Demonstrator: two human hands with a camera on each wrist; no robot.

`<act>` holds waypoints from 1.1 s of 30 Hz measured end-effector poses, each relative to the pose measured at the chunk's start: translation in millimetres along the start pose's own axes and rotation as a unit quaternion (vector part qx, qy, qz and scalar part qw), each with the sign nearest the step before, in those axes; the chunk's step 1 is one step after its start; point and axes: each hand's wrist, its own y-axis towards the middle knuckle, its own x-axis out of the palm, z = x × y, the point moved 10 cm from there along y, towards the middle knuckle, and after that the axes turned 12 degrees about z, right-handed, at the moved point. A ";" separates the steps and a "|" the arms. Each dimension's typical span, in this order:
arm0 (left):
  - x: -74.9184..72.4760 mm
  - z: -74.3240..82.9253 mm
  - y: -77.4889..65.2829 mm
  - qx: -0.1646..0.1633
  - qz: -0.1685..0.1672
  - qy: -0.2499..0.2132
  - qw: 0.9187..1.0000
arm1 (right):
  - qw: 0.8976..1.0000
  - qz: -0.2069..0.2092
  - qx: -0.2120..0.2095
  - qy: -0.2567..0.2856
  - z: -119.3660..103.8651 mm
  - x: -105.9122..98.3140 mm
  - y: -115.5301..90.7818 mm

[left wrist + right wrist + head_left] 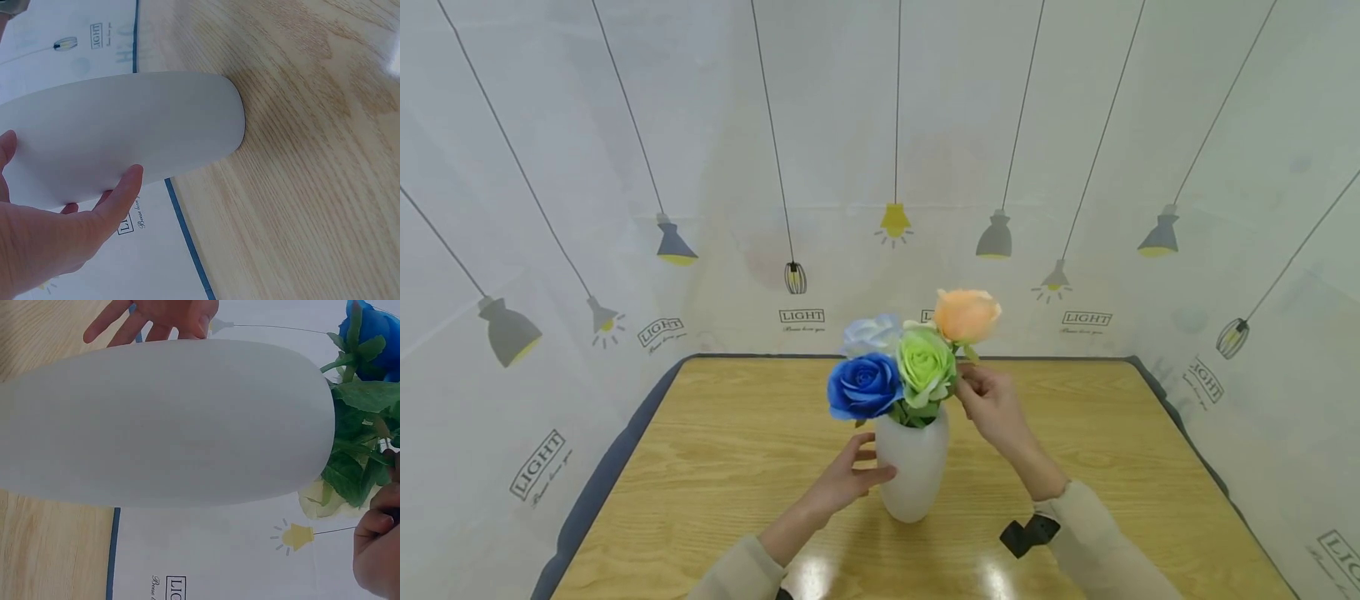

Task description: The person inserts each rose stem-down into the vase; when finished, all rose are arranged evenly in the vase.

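A white vase (pixel 913 471) stands on the wooden table, holding a blue rose (pixel 865 386), a green rose (pixel 925 365) and a pale blue-white rose (pixel 871 335). Above them, to the right, is an orange rose (pixel 967 316). My left hand (pixel 848 479) holds the vase's left side, thumb in front and fingers spread round it. Just below the orange rose, my right hand (pixel 994 408) pinches its stem beside the green rose. In the right wrist view, leaves (pixel 365 403) crowd the vase's mouth and hide most stems; the right hand's fingertips are partly cut off at the edge.
The wooden table (pixel 737 442) spreads round the vase, with a dark blue border (pixel 617 450) along its edges. A pale backdrop (pixel 835 150) printed with hanging lamps encloses the back and both sides. A black device (pixel 1028 533) sits at the right wrist.
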 end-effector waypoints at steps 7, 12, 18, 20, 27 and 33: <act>-0.2 -0.5 -0.5 0.001 -0.001 -0.003 1.000 | 0.998 -0.015 -0.043 -0.036 -7.2 6.8 -2.9; -0.5 0.3 -1.2 -0.001 -0.001 -0.003 1.000 | 0.998 -0.016 -0.053 -0.040 -1.1 10.3 -9.0; -0.9 0.5 -1.0 0.001 0.000 -0.003 1.000 | 0.999 -0.031 -0.013 -0.028 12.4 12.7 -13.8; -0.8 -0.1 -0.4 0.003 0.001 -0.003 1.000 | 0.999 -0.033 -0.003 -0.026 15.7 12.7 -14.6; -0.3 -1.5 1.0 0.004 0.002 -0.001 1.000 | 0.999 -0.038 0.009 -0.021 23.4 13.8 -16.5; 0.7 -0.7 0.4 -0.005 0.000 -0.005 1.000 | 0.999 -0.040 0.017 -0.019 27.8 14.2 -17.1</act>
